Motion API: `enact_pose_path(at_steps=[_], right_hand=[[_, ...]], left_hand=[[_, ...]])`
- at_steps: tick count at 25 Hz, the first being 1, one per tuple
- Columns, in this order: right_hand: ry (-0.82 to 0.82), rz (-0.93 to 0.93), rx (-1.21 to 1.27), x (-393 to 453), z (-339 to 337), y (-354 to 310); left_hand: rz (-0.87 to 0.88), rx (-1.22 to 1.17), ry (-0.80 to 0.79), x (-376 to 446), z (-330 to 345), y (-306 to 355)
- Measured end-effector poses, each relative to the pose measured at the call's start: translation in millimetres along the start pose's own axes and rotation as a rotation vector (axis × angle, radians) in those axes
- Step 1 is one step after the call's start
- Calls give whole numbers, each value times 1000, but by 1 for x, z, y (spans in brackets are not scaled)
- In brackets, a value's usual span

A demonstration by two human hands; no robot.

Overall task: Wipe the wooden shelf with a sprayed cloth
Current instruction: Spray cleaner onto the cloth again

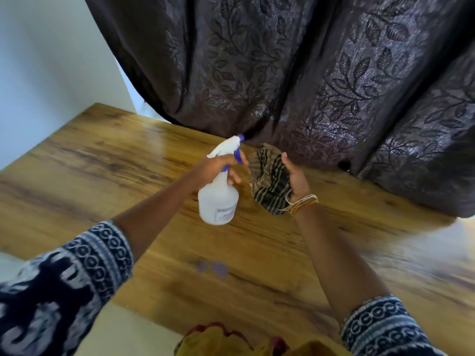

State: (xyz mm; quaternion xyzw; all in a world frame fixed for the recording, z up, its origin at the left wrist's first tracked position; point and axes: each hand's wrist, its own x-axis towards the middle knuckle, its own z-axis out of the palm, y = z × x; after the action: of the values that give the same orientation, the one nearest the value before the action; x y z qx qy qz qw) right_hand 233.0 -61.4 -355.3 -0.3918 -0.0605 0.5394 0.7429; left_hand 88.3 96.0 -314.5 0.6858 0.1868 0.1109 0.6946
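My left hand (218, 169) grips the neck of a white spray bottle (218, 199) with a blue trigger and nozzle, held above the wooden shelf (102, 170). The nozzle points right, toward a bunched brown-and-black striped cloth (270, 178). My right hand (297, 179) holds that cloth from the right side, fingers curled round it, just beside the bottle. Both hands hover over the middle of the shelf's top.
A dark brown leaf-patterned curtain (308, 73) hangs over the shelf's far edge and drapes onto it at the right. A pale wall (46, 60) stands at the left. Small purple marks (213, 268) lie on the wood near me.
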Motion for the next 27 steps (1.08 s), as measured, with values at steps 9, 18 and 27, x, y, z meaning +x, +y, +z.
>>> enact_pose_path(at_steps=[9, 18, 27], right_hand=[[6, 90, -185, 9, 37, 19], [-9, 100, -131, -11, 52, 26], [-12, 110, -76, -21, 67, 34]], left_hand=[[-330, 329, -97, -47, -5, 0], [-286, 407, -43, -59, -15, 11], [-280, 474, -10, -68, -24, 11]])
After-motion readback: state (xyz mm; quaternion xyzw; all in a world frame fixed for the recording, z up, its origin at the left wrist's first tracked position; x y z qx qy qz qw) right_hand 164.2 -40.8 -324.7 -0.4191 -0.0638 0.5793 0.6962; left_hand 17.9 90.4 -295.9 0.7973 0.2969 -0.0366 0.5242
